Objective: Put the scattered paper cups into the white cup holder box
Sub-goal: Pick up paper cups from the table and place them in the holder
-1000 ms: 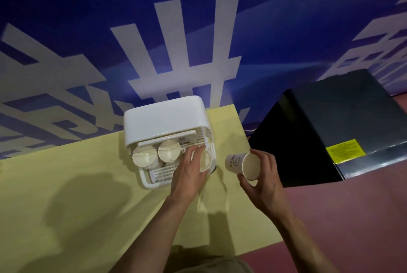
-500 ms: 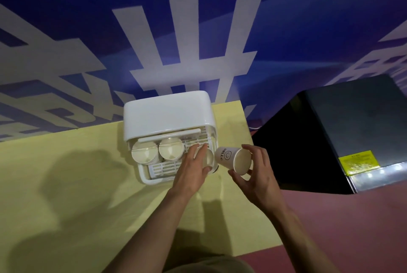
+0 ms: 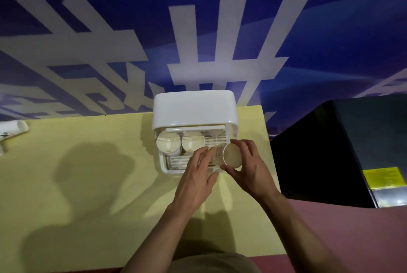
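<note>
Paper cups point(image 3: 179, 143) partly boxed (two rims showing), another cup point(image 3: 229, 156) gripped by right hand point(image 3: 248, 173), left hand point(image 3: 196, 178) flat-fingered steadying white cup holder box point(image 3: 195, 109).

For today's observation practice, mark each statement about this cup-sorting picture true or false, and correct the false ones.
1. The right hand holds a paper cup on its side. True.
2. The white cup holder box stands on a red table. False: the table is yellow.
3. Two cup stacks lie inside the box, left of the hands. True.
4. The left hand rests flat on the table, away from the box. False: its fingers reach the box front beside the held cup.
</note>
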